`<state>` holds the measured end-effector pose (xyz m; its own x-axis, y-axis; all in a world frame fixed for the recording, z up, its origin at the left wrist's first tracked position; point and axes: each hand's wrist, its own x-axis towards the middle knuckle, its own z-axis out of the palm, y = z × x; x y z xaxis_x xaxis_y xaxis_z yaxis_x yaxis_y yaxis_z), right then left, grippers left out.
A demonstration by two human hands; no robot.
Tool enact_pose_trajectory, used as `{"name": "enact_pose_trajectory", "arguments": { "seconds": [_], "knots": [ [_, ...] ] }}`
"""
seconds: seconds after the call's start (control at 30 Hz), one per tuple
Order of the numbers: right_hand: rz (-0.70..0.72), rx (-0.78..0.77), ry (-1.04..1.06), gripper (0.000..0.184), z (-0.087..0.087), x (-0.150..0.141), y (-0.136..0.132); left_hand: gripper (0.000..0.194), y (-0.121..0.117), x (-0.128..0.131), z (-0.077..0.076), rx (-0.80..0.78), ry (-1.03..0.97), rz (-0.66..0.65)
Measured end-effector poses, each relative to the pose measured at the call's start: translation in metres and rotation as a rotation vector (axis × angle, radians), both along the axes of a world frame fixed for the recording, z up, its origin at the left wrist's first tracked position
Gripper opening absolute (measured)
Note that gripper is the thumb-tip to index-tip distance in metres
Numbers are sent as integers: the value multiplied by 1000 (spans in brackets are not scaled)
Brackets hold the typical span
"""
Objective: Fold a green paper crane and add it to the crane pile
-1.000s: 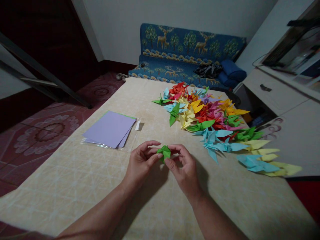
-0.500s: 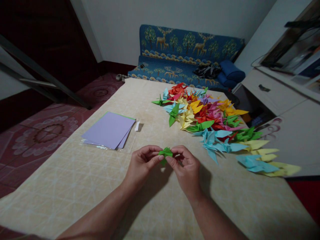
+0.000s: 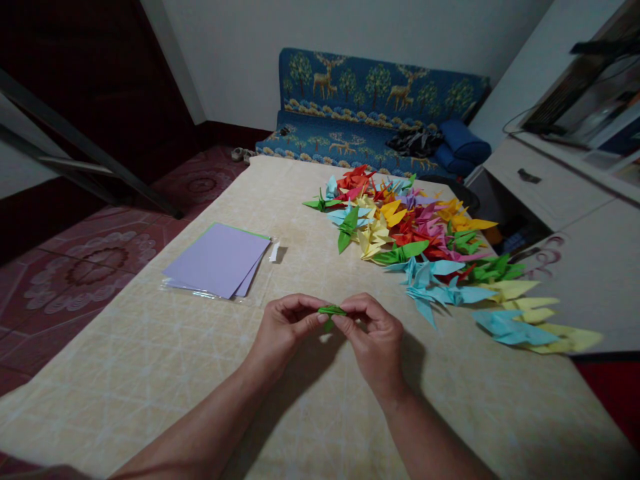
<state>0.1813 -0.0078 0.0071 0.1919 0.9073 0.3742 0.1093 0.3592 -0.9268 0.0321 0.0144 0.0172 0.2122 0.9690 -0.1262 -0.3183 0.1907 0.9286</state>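
Observation:
A small piece of folded green paper is pinched between both hands above the table, its upper edge now a thin flat band. My left hand grips its left end between thumb and fingers. On the other end, my right hand does the same. A bit of green hangs below the fingertips; the rest is hidden behind them. Ahead and to the right spreads a heap of folded paper cranes in red, yellow, green, blue, pink and orange.
A stack of purple paper sheets lies on clear plastic at the left, with a small white scrap beside it. The patterned tablecloth covers the table. Beyond stand a blue sofa and, at right, a white cabinet.
The green paper between my fingers has gone from a broader, raised shape to a thin, flattened strip. Both hands stay almost in place, pinching it.

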Motion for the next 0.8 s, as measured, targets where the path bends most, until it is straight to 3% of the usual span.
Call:
{"name": "enact_pose_trajectory", "arguments": {
  "seconds": [0.3, 0.57, 0.7, 0.8],
  "knots": [
    [-25, 7, -74, 12, 5, 2, -1, 7, -1, 4, 2, 59, 115, 10],
    [31, -257, 64, 7, 2, -6, -5, 8, -2, 3, 3, 151, 271, 126],
    [-18, -315, 146, 11, 2, -5, -3, 12, 2, 5, -3, 91, 207, 57],
    [-89, -318, 206, 15, 4, -3, -1, 28, 2, 8, -6, -18, 69, -60]
  ]
}}
